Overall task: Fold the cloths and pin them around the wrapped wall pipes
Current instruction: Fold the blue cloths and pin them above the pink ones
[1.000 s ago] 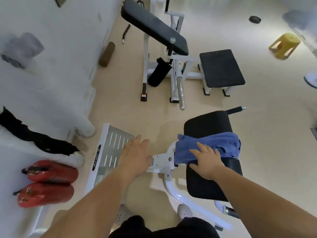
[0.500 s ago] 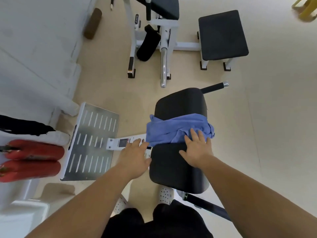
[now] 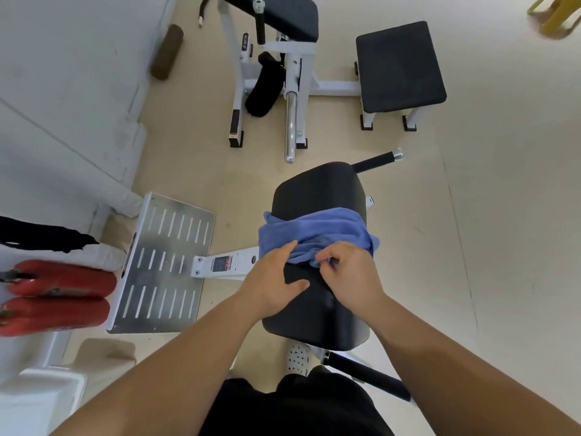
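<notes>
On the pad (image 3: 317, 190), my right hand (image 3: 349, 275) pinches the cloth (image 3: 317, 228), left hand (image 3: 273, 278) flat; tugging could slide it off.

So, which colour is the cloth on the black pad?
The cloth is plain blue; head view.

This is a gym. A black padded seat (image 3: 317, 190) on a white steel frame stands nearest, with a slotted metal footplate (image 3: 163, 262) beside it. Beyond is another white machine (image 3: 298, 73) with a sloped pad, a chrome bar (image 3: 290, 127) and a square black stool (image 3: 399, 64). The floor (image 3: 487, 215) is plain beige. Two red fire extinguishers (image 3: 56, 278) sit by the white wall (image 3: 63, 73).
</notes>
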